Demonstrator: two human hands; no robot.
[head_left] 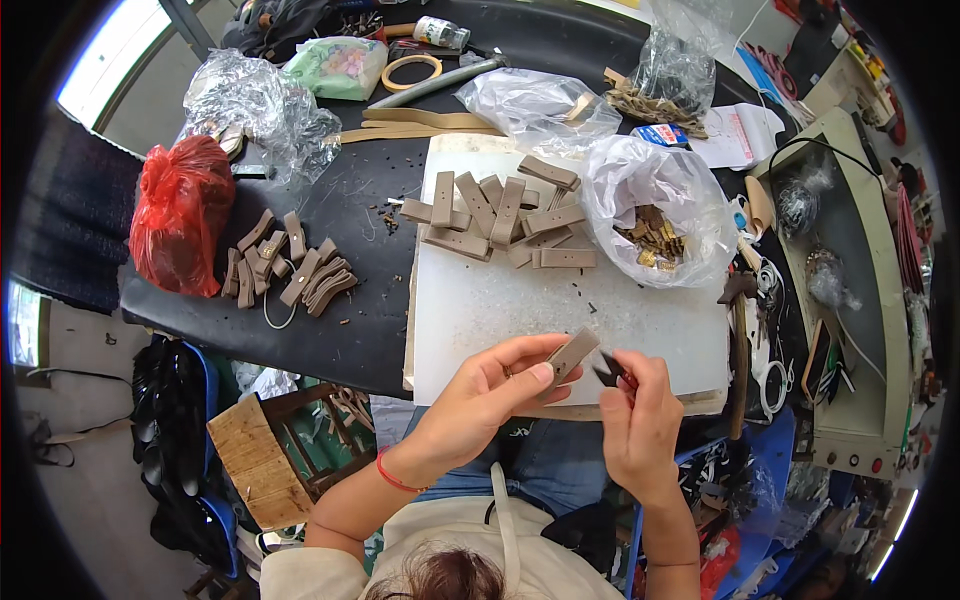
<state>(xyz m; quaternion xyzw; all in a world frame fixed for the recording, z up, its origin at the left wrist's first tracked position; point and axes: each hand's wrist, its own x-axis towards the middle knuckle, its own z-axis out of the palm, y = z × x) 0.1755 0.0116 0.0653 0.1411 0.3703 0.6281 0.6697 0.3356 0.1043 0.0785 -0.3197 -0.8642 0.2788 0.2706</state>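
My left hand (497, 377) is closed on a taupe leather strap loop (574, 351), holding it up over the near edge of the white board (480, 330). The thumb presses on its lower end. Just to the right, my right hand (640, 420) grips small snips (606, 370) with dark pointed blades and a bit of red at the handle. The blades point toward the loop with a small gap between them. Most of the handle is hidden in my fingers. A pile of similar taupe strap loops (507, 212) lies at the back of the board.
Brass-coloured pieces fill a clear plastic bag (700, 190) at the board's right. More loops (325, 280) lie on the black table (350, 345), near a red bag (180, 220). A hammer (738, 330) rests along the right side. A wooden stool (250, 465) stands lower left.
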